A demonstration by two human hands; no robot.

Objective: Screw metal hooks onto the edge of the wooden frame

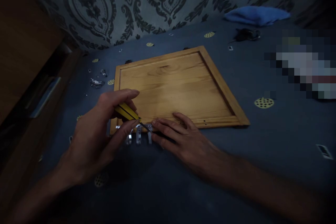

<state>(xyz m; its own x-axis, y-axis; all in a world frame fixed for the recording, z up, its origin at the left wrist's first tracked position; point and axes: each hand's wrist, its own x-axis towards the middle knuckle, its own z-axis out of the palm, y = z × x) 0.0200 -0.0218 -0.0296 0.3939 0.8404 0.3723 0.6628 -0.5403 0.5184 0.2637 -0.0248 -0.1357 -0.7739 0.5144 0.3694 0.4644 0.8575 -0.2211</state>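
My left hand is closed round the yellow handle of a screwdriver. The screwdriver's thin tip points down and right, at a screw hole in a metal hook rail. That rail lies along the near edge of a framed wooden panel, several shiny hooks hanging over the edge. Stretched out across the same edge, my right hand rests on the wood with its fingertips against the right end of the rail. Small dark holes show in the frame right of this hand.
Under the panel is a dark blue patterned cloth. Small metal pieces lie at the left. A blue cloth and a dark object sit at the back right, near a blurred-out item. Wooden furniture stands left.
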